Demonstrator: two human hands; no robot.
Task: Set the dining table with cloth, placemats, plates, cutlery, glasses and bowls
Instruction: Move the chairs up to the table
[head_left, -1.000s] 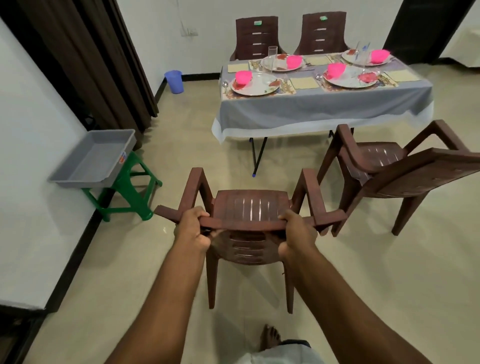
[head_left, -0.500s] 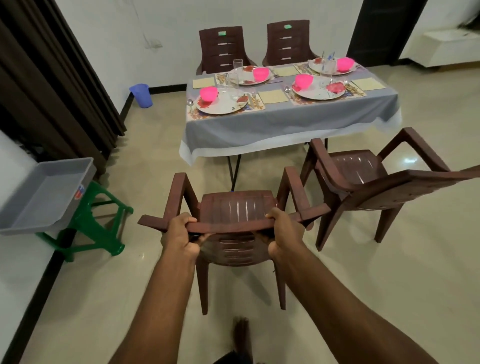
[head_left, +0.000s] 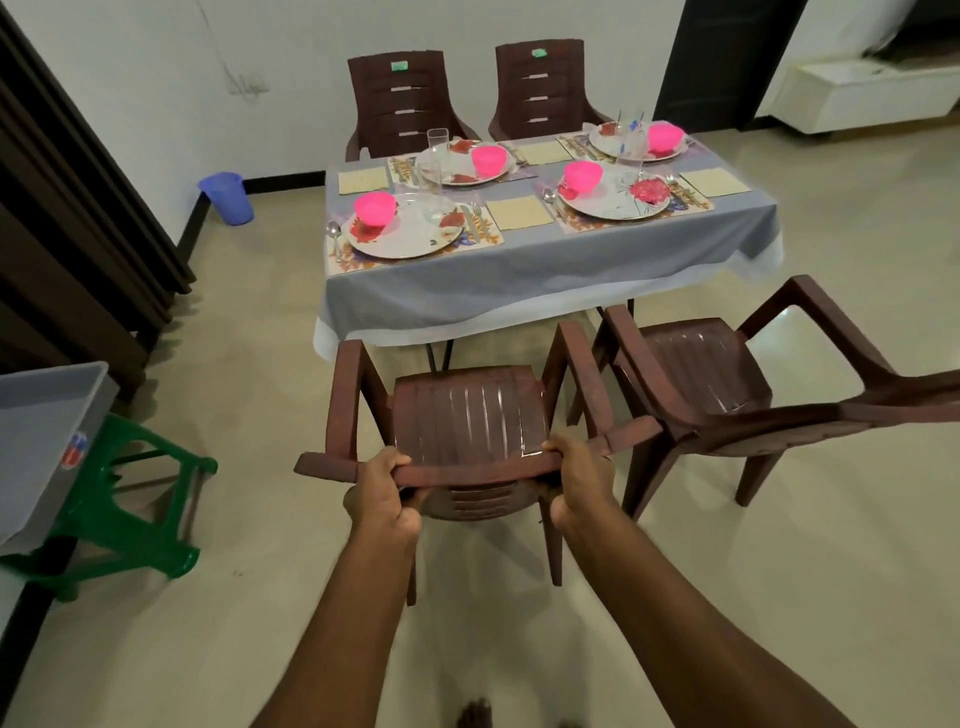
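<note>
A brown plastic armchair (head_left: 467, 410) stands in front of me, its seat facing the table. My left hand (head_left: 379, 493) and my right hand (head_left: 579, 480) both grip the top edge of its backrest. Beyond it stands the dining table under a grey cloth (head_left: 519, 275). On the cloth lie patterned placemats, flowered plates (head_left: 405, 234) with pink bowls (head_left: 375, 208), clear glasses (head_left: 437, 150) and cutlery (head_left: 335, 236). The chair's front edge is close to the hanging cloth.
A second brown armchair (head_left: 711, 374) stands to the right, angled. Two more chairs (head_left: 400, 98) sit behind the table by the wall. A grey tray (head_left: 36, 441) rests on a green stool (head_left: 124, 519) at the left. A blue bucket (head_left: 228, 197) stands by the wall.
I have walked forward with the chair held in both hands; it and the table are now much nearer. My grip on the backrest is unchanged.
</note>
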